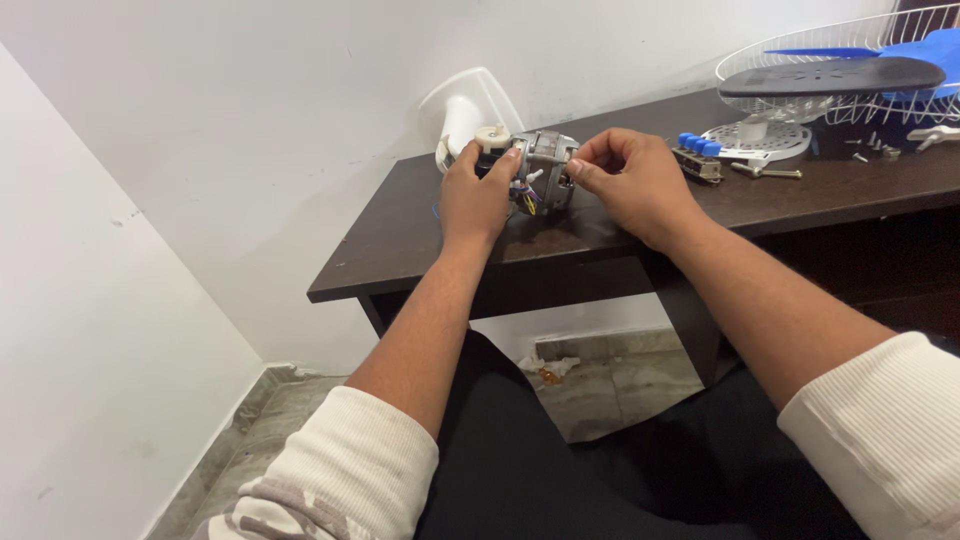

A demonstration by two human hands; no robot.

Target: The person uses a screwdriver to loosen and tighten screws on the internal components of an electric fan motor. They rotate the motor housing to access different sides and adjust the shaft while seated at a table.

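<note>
A small grey metal fan motor (545,160) with coloured wires stands near the back left of a dark brown table (420,235). My left hand (478,195) grips the motor's left side, thumb on top. My right hand (628,175) pinches the motor's right side with fingertips. A white plastic housing (465,110) leans against the wall just behind the motor.
At the right of the table sit a blue-buttoned switch block (698,155), a long screw (770,172), loose small screws (868,148), a white wire fan guard (850,60) with a blue blade (925,45) and a dark cover (830,75). Crumpled paper (548,366) lies on the tiled floor.
</note>
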